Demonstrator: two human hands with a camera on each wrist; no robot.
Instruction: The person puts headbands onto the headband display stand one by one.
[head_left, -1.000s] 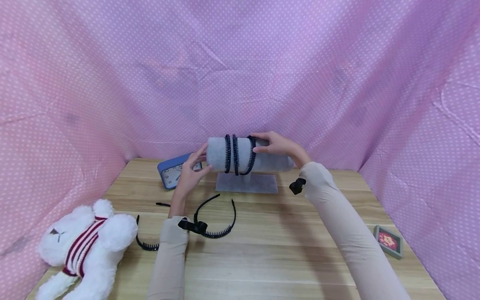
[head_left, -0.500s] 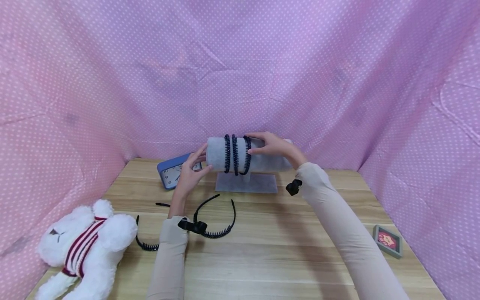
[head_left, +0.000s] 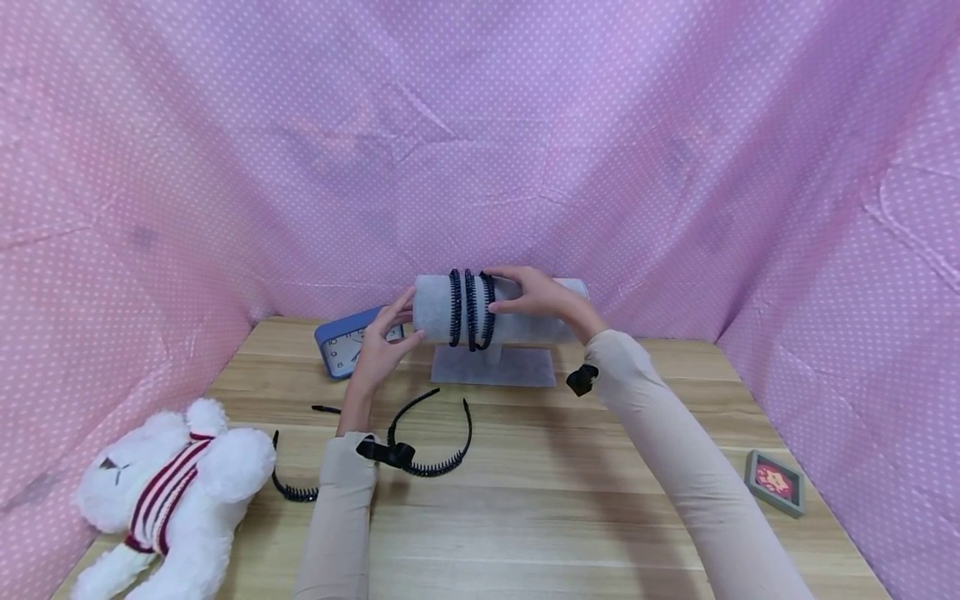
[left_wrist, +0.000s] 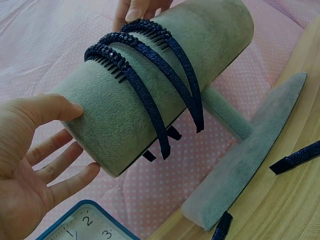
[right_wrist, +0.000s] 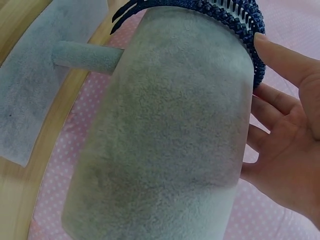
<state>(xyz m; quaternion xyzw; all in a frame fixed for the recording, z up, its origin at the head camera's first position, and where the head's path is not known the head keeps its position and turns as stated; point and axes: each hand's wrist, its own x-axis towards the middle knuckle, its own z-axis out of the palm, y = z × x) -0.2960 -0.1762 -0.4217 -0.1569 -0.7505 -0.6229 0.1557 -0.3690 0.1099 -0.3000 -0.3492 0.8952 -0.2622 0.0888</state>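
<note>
Near the back edge of the table (head_left: pixel 517 542): a fuzzy grey display roll (head_left: pixel 432 312), lying sideways on a short post (left_wrist: pixel 230 117) with a flat base (head_left: pixel 517 368) underneath.
Headbands on the roll: three dark ones with comb teeth and sparkly beads, all hooked over it. Left headband (head_left: pixel 455 308) and middle headband (head_left: pixel 471 312) have a little gap between them; right headband (head_left: pixel 488 325) sits super close to the middle one, and their lower ends overlap in the left wrist view.
Right hand: this one (head_left: pixel 536 296) is pinching the right headband, thumb on the near side, fingers round the far side.
Left hand: this one (head_left: pixel 380 343) is at the roll's left end, thumb on the fabric, the other fingers pretty straight and spread apart.
Loose headbands: one curved headband (head_left: pixel 431 472) lies in front of the base. More dark bits (head_left: pixel 296 493) poke out left of the forearm; can't tell if that's one band or two.
Clock: blue-framed clock (head_left: pixel 347 346), back left corner, partly behind the left hand.
Plushie: white plush toy (head_left: pixel 180 500) in a red-striped top, lying along the left edge toward the front left corner.
Right edge: small grey frame (head_left: pixel 775 483) with a star picture.
Backdrop: pink dotted cloth (head_left: pixel 480 167) around the back and sides.
</note>
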